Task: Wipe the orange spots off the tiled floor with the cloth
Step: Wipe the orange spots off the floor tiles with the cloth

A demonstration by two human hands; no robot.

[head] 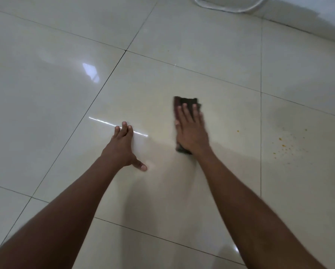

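My right hand (191, 131) lies flat on a dark folded cloth (186, 102) and presses it to the glossy cream tiled floor (65, 94). The cloth sticks out beyond my fingertips and below my wrist. Orange spots (283, 145) are scattered on the tile to the right of the cloth, with one lone spot (238, 131) closer in. The cloth is apart from them. My left hand (123, 148) rests flat on the same tile to the left, fingers spread, holding nothing.
Dark grout lines cross the floor. A white hose or cable (230, 7) curves along the top edge. A white wall base (318, 14) runs across the top right corner.
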